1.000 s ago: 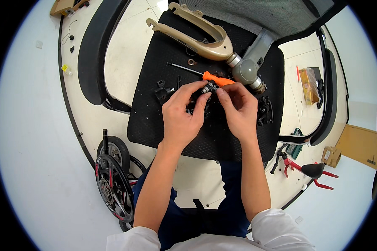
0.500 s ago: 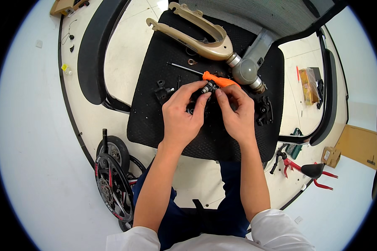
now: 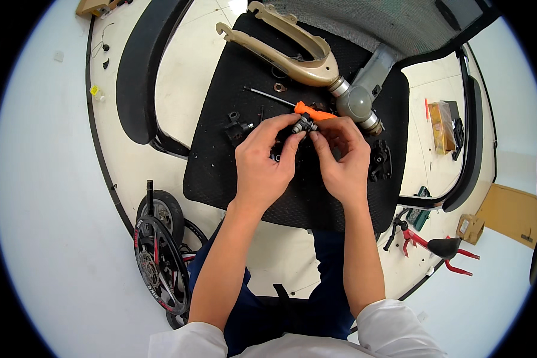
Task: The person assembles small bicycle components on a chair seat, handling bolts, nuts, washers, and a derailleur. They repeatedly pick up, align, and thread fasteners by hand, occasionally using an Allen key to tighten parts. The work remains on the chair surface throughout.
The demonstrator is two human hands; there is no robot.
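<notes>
The left hand (image 3: 265, 161) pinches a small black-and-silver metal part (image 3: 305, 125) above the black cloth chair seat (image 3: 212, 179). It lies sideways, the right hand (image 3: 346, 161) at its right end (can't tell if gripping).

Fingertips of the left hand (image 3: 265, 161) covered the edges of a small, dark metal fitting (image 3: 305, 124), its finer details too tiny to read; whether the right hand (image 3: 347, 167) gripped it or merely touched it could not be told. Behind the right fingers, the end of an orange-handled, steel-shafted screwdriver (image 3: 307, 111) was hidden. Beneath the left fingers, small dark parts (image 3: 275, 157) lay half concealed, unidentifiable. Far beyond the fingertips, the upper edge cropped a grey mesh chair backrest (image 3: 364, 24) and, to their far left, a brown cardboard box (image 3: 92, 7).
</notes>
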